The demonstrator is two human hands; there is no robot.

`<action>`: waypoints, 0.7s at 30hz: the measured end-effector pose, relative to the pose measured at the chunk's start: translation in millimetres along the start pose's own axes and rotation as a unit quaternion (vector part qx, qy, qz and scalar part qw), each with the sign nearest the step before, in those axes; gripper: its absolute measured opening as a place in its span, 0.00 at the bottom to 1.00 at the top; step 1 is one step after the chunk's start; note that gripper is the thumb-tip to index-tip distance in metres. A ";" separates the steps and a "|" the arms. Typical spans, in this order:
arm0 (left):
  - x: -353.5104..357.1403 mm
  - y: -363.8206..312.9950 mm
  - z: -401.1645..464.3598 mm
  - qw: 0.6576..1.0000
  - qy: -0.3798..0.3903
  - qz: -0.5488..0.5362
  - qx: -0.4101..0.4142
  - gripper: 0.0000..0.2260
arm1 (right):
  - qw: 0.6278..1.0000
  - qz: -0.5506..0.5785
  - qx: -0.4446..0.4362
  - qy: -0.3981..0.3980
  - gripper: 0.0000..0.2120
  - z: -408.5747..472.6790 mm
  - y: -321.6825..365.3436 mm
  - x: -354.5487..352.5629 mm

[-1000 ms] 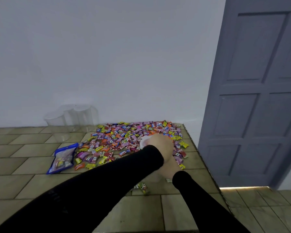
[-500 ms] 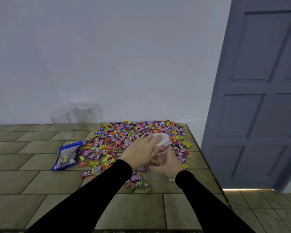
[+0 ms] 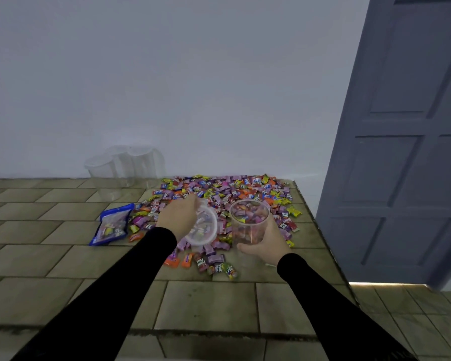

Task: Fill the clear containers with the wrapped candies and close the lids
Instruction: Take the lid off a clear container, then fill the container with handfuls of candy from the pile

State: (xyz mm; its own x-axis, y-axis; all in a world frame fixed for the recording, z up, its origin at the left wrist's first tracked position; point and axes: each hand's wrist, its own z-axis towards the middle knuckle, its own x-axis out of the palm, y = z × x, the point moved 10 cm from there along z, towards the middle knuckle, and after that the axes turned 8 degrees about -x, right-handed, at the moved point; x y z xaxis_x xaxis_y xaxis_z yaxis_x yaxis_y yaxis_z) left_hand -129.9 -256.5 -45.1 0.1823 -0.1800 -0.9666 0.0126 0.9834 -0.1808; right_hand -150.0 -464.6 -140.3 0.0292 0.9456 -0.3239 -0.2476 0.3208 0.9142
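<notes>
A wide heap of wrapped candies [image 3: 227, 194] in purple, yellow, orange and blue covers the tiled counter. My right hand [image 3: 264, 244] grips a clear container [image 3: 248, 225] from below; its mouth is uncovered and it shows no candies of its own, only those behind it. My left hand [image 3: 179, 220] holds a round translucent lid [image 3: 202, 227] tilted over the heap, just left of that container. Three more clear containers [image 3: 123, 170] stand together at the back left by the wall.
A blue candy bag [image 3: 111, 227] lies flat left of the heap. The tiled counter [image 3: 50, 256] ends at its right edge [image 3: 320, 230], beyond which is a grey panelled door [image 3: 406, 152]. A white wall rises behind the counter.
The lid sat on the container under my left hand; now my left hand has lifted it off and moved it left. The container stands uncovered in my right hand.
</notes>
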 end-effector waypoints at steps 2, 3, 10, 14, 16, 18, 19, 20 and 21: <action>28.3 -3.3 -13.1 0.994 0.091 0.028 0.051 0.06 | 1.000 0.000 -0.006 0.002 0.46 -1.0 2.8 1.1; 41.2 -1.9 -18.3 0.990 0.123 0.036 0.064 0.05 | 1.000 0.002 -0.009 0.005 0.47 -2.2 4.2 2.3; 97.3 3.7 -47.9 0.958 0.249 0.088 0.116 0.12 | 1.000 -0.015 -0.009 0.019 0.47 -7.7 4.5 3.8; 106.4 2.2 -51.7 0.957 0.246 0.083 0.131 0.11 | 0.999 -0.035 -0.005 0.025 0.52 -9.0 4.5 5.2; 109.7 2.3 -53.8 0.956 0.246 0.086 0.136 0.10 | 0.999 -0.040 -0.002 0.026 0.53 -10.8 3.5 5.7; 109.0 -0.3 -55.3 0.956 0.238 0.088 0.147 0.10 | 0.998 -0.048 0.000 0.027 0.52 -11.1 3.7 4.9; 107.9 -1.8 -55.1 0.957 0.232 0.086 0.151 0.10 | 0.998 -0.052 0.000 0.030 0.52 -10.8 4.2 4.6; 107.2 -2.6 -54.7 0.958 0.230 0.082 0.153 0.10 | 0.998 -0.054 -0.002 0.033 0.51 -10.9 5.1 4.6; 105.8 -3.8 -54.5 0.958 0.227 0.080 0.153 0.10 | 0.998 -0.054 0.000 0.037 0.50 -12.1 5.9 4.4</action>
State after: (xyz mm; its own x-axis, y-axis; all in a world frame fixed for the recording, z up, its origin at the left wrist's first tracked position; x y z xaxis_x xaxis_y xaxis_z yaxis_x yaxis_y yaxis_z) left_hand -164.2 -280.4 -156.5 -0.2405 0.0515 -0.9693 0.3214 0.9465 -0.0294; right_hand -163.1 -459.2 -139.3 -0.0169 0.8992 -0.4371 -0.2476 0.4198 0.8732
